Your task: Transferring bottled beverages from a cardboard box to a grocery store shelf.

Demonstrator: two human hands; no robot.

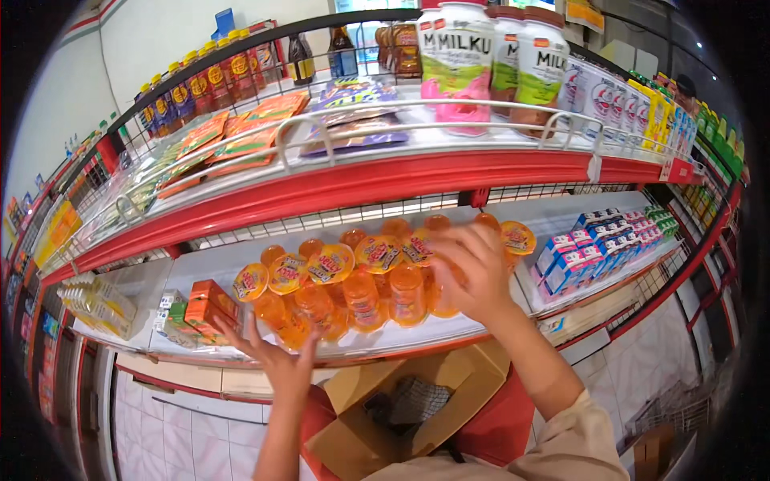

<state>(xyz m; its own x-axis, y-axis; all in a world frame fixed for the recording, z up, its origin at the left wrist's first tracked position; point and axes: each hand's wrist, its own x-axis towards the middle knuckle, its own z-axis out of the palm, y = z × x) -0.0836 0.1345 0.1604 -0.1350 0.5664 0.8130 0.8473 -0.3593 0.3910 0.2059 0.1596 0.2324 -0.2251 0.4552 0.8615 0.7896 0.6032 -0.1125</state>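
Note:
Orange jelly cups (pixel 363 302) with printed lids stand in rows on the lower white shelf. Some are stacked, their lids facing up. My left hand (pixel 280 355) is at the shelf's front edge, thumb and fingers apart, holding nothing. It is nearest to the front-left cups and an orange carton (pixel 207 305). Over the right end of the rows is my right hand (pixel 475 273), slightly blurred, with its fingers spread and bent and nothing seen in them. It hides some cups, and whether its fingertips touch one is unclear.
Below the shelf sits an open cardboard box (pixel 355 442) with dark items inside. Small drink cartons (pixel 571 264) stand to the right, bottles (pixel 99 306) at far left. A red-edged upper shelf (pixel 361 180) with a white wire rail holds milk bottles (pixel 460 72) and sachets (pixel 246 129).

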